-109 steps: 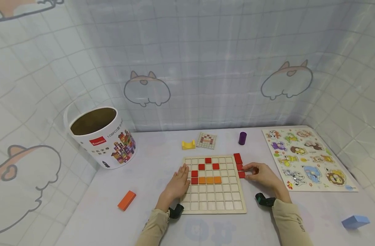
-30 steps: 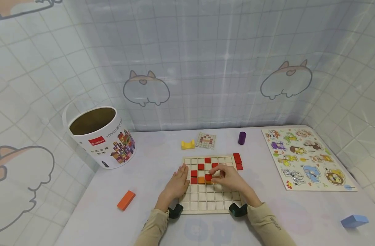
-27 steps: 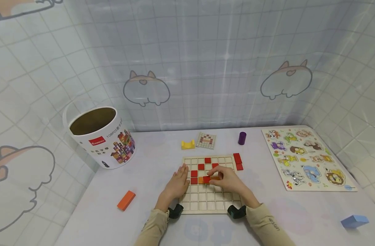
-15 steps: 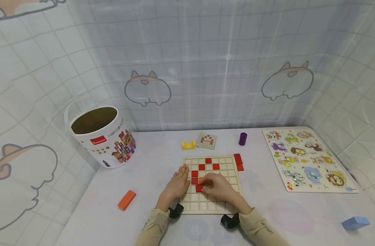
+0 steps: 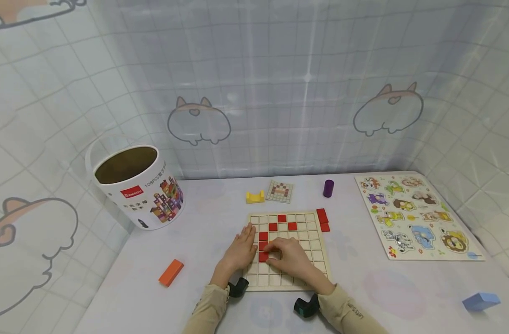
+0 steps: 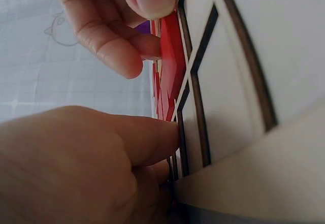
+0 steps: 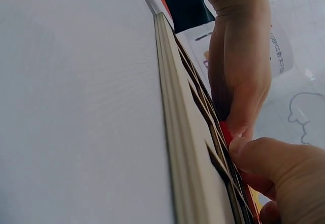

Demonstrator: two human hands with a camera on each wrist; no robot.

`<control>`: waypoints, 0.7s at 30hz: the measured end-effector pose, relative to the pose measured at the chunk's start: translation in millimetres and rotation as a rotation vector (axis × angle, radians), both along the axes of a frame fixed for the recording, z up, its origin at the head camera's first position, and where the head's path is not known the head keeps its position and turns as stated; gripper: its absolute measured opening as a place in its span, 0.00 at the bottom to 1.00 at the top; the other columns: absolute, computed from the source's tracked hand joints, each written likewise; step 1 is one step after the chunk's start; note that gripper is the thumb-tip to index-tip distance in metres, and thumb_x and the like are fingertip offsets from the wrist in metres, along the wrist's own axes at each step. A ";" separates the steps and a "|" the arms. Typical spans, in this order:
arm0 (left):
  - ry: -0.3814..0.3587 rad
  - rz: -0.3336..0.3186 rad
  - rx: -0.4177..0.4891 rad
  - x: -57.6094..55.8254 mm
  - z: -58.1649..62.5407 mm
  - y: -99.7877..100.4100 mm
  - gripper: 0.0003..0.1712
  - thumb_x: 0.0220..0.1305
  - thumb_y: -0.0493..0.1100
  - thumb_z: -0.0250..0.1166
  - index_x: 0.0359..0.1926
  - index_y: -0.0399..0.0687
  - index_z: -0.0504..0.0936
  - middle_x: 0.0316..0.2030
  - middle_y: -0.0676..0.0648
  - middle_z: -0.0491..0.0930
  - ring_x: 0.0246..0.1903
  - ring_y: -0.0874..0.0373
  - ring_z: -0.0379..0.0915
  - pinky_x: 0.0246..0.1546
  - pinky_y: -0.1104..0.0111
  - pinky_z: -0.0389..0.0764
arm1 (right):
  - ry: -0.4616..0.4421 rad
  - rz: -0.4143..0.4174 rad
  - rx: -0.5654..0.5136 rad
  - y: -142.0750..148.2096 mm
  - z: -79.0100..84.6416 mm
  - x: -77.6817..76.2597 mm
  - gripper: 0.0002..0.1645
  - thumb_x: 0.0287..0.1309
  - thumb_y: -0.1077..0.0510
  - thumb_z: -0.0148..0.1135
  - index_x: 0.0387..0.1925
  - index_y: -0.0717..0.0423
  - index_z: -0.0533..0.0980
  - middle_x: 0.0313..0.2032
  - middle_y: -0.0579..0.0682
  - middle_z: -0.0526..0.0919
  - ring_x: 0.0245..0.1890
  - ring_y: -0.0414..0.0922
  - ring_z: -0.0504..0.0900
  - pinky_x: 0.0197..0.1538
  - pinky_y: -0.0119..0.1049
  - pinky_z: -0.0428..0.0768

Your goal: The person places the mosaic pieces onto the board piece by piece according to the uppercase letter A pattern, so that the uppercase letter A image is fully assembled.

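A wooden grid board (image 5: 286,281) lies on the table with several red and orange tiles in its cells. My left hand (image 5: 239,250) rests along the board's left edge with fingers extended. My right hand (image 5: 291,256) pinches a red square tile (image 5: 263,256) over a left-hand cell, just below two other red tiles in the same column. In the left wrist view the red tile (image 6: 173,56) is tilted at the grid's surface, under the thumb of my right hand (image 6: 117,26). From above, my right hand hides most of the orange row.
Spare red tiles (image 5: 322,215) lie off the board's upper right corner. Behind it are a pattern card (image 5: 280,191), a yellow block (image 5: 255,197) and a purple cylinder (image 5: 328,188). A bucket (image 5: 141,204) and orange block (image 5: 170,272) stand left; an animal puzzle (image 5: 417,218) and blue block (image 5: 481,301) right.
My right hand took a red tile from beside the board's right edge and carried it left across the grid to the left-hand column. My left hand has stayed in place.
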State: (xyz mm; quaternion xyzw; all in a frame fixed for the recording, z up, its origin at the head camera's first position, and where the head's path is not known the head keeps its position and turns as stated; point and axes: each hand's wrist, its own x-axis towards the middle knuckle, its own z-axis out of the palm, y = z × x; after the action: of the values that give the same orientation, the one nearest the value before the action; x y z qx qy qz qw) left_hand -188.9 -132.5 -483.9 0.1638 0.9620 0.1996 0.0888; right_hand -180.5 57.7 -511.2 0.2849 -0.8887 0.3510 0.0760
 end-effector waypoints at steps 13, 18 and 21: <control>0.007 -0.006 0.004 0.1 -0.3 -0.4 0.33 0.72 0.41 0.50 0.72 0.28 0.54 0.74 0.33 0.49 0.74 0.37 0.47 0.71 0.43 0.54 | -0.041 -0.017 -0.027 -1.1 -0.1 0.2 0.17 0.47 0.56 0.75 0.42 0.46 0.84 0.38 0.38 0.87 0.29 0.31 0.77 0.38 0.28 0.68; 0.009 -0.008 -0.004 -0.1 -0.7 -0.4 0.33 0.72 0.41 0.50 0.72 0.29 0.54 0.74 0.33 0.49 0.74 0.37 0.47 0.71 0.43 0.54 | -0.097 0.010 -0.104 0.0 3.9 1.3 0.19 0.48 0.58 0.74 0.45 0.49 0.83 0.39 0.40 0.88 0.22 0.30 0.68 0.31 0.25 0.67; 0.007 -0.007 -0.005 -0.2 -0.8 -0.6 0.33 0.72 0.41 0.50 0.72 0.29 0.53 0.74 0.33 0.49 0.74 0.38 0.46 0.71 0.44 0.53 | -0.117 0.020 -0.144 1.4 5.9 1.0 0.18 0.49 0.59 0.73 0.45 0.51 0.83 0.39 0.42 0.88 0.24 0.31 0.71 0.30 0.24 0.71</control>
State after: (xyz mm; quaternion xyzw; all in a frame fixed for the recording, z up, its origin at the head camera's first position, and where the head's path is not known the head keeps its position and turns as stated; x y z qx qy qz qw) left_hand -189.1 -133.1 -484.7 0.1677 0.9622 0.1963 0.0864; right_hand -179.5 59.0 -505.3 0.2666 -0.8612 0.4309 0.0405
